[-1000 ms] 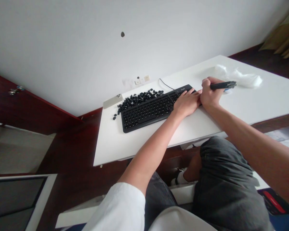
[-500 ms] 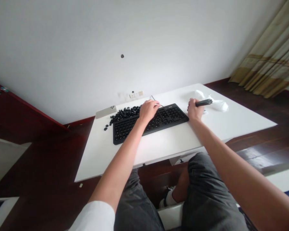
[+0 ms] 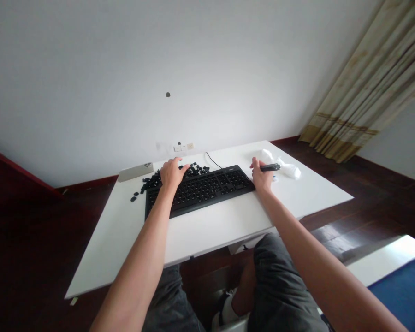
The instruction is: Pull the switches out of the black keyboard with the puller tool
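My left hand (image 3: pixel 172 174) is over the pile of loose black keycaps (image 3: pixel 195 169) behind the keyboard, its thumb and fingers spread apart with nothing visible between them. The black keyboard (image 3: pixel 207 190) lies on the white table, and its left part is partly hidden by my left forearm. At the keyboard's right end, my right hand (image 3: pixel 262 176) is closed around a slim black pen-like tool (image 3: pixel 270 167), which points out to the right. Its exact kind is too blurred to make out.
On the white table (image 3: pixel 221 226), a flat pale phone-like slab (image 3: pixel 135 172) lies at the back left. Crumpled white plastic (image 3: pixel 288 169) sits beyond my right hand. A thin cable (image 3: pixel 212 160) runs behind the keyboard. Wall sockets (image 3: pixel 184 147) are just behind the table.
My left hand has moved left, from the keyboard's back edge to the keycap pile, and its fingers have spread. My right hand stays by the keyboard's right end with the tool. The view has shifted.
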The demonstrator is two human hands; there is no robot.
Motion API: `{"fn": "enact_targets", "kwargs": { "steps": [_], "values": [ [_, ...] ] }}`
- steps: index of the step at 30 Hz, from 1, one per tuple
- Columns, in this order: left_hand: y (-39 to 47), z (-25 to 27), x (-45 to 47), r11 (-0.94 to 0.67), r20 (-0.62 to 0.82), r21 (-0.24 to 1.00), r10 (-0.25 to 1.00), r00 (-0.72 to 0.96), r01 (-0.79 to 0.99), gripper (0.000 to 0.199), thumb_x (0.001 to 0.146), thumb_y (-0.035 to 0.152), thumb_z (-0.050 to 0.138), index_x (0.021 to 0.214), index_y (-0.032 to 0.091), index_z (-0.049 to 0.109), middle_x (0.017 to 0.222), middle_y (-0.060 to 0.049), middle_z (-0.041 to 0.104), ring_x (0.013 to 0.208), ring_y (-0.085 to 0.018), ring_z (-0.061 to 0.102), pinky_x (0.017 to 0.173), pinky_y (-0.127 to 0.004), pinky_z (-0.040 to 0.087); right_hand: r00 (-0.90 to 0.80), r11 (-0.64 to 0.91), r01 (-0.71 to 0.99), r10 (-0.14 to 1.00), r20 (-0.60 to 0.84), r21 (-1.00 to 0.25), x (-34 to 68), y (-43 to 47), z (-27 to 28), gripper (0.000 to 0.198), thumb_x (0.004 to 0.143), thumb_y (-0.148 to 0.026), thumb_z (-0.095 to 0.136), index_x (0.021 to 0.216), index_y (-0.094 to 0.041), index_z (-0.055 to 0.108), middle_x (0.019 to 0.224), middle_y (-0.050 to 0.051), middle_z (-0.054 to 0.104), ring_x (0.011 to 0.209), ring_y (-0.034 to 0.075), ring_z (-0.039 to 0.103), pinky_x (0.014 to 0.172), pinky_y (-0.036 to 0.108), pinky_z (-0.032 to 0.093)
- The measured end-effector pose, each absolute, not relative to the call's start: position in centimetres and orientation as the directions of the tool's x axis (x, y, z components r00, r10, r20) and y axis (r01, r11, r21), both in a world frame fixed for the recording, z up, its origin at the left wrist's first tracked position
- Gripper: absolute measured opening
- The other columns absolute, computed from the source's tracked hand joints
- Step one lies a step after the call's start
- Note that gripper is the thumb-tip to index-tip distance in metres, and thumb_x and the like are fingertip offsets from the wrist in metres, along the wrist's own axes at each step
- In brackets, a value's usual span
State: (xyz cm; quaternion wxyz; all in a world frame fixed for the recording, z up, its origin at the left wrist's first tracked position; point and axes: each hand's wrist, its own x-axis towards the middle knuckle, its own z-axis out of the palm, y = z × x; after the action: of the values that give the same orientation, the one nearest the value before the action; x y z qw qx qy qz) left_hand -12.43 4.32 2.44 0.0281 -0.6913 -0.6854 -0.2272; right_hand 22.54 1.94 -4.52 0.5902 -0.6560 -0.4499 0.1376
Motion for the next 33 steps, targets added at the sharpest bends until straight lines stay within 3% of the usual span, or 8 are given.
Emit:
{"fn": "enact_targets", "kwargs": {
  "steps": [5,8,10,13,16,24,28,33],
  "values": [
    [1.3,2.5,-6.6,-0.426,0.402,0.215,0.859,0.318,0.879,0.033,0.105,0.048,0.063,0.121,0.023,0.078,0.114,-0.008,0.076,0.108,-0.028,0.067,0.096,-0.040,0.050,0.621,0.087,0.341,0.726,0.294,-0.936,22.2,1.4,-3.7,0.061,0.091,-0.081,0.054,0.070,-0.024,0.058,0.060,-0.002,0.049,0.062,0.019,0.052,0.064,0.032,0.040],
    [-0.9,1.8,-2.7,-0.643,0.392,0.178,0.741,0.545,0.745,0.034,0.101,0.052,0.068,0.118,0.024,0.079,0.113,-0.007,0.076,0.111,-0.027,0.065,0.100,-0.040,0.049,0.578,0.100,0.435,0.731,0.362,-0.895,21.6,0.6,-3.1,0.063,0.093,-0.081,0.051,0.067,-0.024,0.054,0.060,-0.001,0.049,0.062,0.018,0.050,0.065,0.032,0.038],
    [-1.9,1.3,-1.0,-0.700,0.377,0.150,0.693,0.614,0.698,0.034,0.099,0.053,0.071,0.117,0.024,0.080,0.114,-0.007,0.075,0.114,-0.027,0.064,0.101,-0.041,0.048,0.526,0.108,0.540,0.731,0.435,-0.835,21.0,0.0,-2.6,0.065,0.096,-0.080,0.049,0.065,-0.024,0.051,0.059,-0.001,0.048,0.062,0.017,0.045,0.066,0.032,0.037],
    [-2.4,0.6,0.2,-0.714,0.342,0.134,0.684,0.644,0.687,0.035,0.097,0.054,0.073,0.115,0.025,0.080,0.114,-0.006,0.074,0.113,-0.028,0.064,0.097,-0.041,0.048,0.416,0.139,0.672,0.742,0.526,-0.727,20.2,-0.6,-2.0,0.065,0.098,-0.078,0.049,0.063,-0.023,0.046,0.059,-0.003,0.044,0.063,0.015,0.037,0.067,0.031,0.034],
    [-2.2,0.1,0.9,-0.708,0.329,0.137,0.692,0.643,0.692,0.030,0.101,0.050,0.070,0.112,0.024,0.080,0.113,-0.006,0.075,0.110,-0.027,0.064,0.094,-0.040,0.048,0.376,0.127,0.712,0.762,0.527,-0.690,20.0,-0.5,-1.7,0.063,0.100,-0.075,0.048,0.063,-0.024,0.043,0.059,-0.002,0.044,0.063,0.015,0.034,0.065,0.031,0.032],
    [-2.7,-0.3,2.1,-0.711,0.350,0.036,0.667,0.658,0.702,0.022,0.107,0.038,0.062,0.110,0.020,0.074,0.114,-0.007,0.074,0.110,-0.026,0.064,0.092,-0.041,0.046,0.406,-0.082,0.811,0.792,0.456,-0.579,20.2,0.0,-1.8,0.060,0.104,-0.067,0.045,0.064,-0.024,0.054,0.065,0.008,0.065,0.061,0.020,0.049,0.067,0.034,0.029],
    [-2.9,-0.4,2.2,-0.706,0.350,0.004,0.664,0.661,0.708,0.021,0.107,0.037,0.062,0.111,0.018,0.071,0.114,-0.008,0.073,0.109,-0.026,0.064,0.089,-0.041,0.046,0.395,-0.093,0.816,0.811,0.432,-0.571,20.0,-0.4,-1.9,0.060,0.105,-0.067,0.045,0.064,-0.024,0.056,0.070,0.012,0.071,0.065,0.023,0.057,0.067,0.034,0.030],
    [-2.9,-0.5,2.3,-0.706,0.356,-0.012,0.659,0.663,0.708,0.021,0.107,0.037,0.061,0.110,0.018,0.069,0.114,-0.009,0.072,0.111,-0.027,0.064,0.091,-0.042,0.046,0.377,-0.044,0.784,0.826,0.419,-0.619,19.9,-0.5,-1.6,0.060,0.102,-0.069,0.046,0.064,-0.024,0.056,0.064,0.008,0.067,0.061,0.020,0.049,0.066,0.034,0.033]
  ]
}}
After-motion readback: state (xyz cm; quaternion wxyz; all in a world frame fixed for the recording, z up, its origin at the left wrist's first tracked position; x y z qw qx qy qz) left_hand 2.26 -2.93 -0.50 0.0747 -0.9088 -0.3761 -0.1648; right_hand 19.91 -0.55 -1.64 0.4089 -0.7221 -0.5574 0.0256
